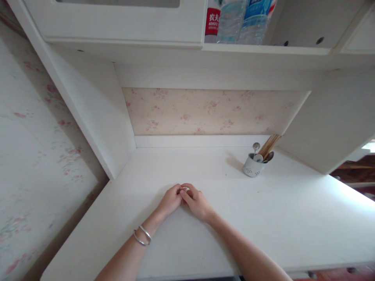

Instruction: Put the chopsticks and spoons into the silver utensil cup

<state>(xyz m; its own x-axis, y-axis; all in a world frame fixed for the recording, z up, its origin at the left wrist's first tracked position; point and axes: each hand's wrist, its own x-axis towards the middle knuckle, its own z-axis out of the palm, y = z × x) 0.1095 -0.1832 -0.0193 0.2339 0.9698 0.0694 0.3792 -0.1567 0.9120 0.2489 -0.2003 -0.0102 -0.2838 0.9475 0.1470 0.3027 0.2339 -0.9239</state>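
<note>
Both of my hands rest together on the white tabletop (187,242), their fingertips meeting in front of me. My left hand (171,201) is closed, its fingers curled inward against the other hand. Bent and closed too, my right hand (197,202) lays its fingers over the left fingertips. No object shows between them, though the inner sides of the fingers are partly hidden. Two silver bangles (142,235) circle my left wrist. The nearest loose item is a white perforated utensil holder (252,167), standing upright to the right, beyond my right hand.
Wooden chopsticks (268,146), a metal ladle (256,146) and spoons stand in the holder. An overhead shelf carries plastic bottles (233,21) beside a white cabinet door (125,21). Side panels (90,105) bound the table left and right; floral wallpaper (202,111) covers the back.
</note>
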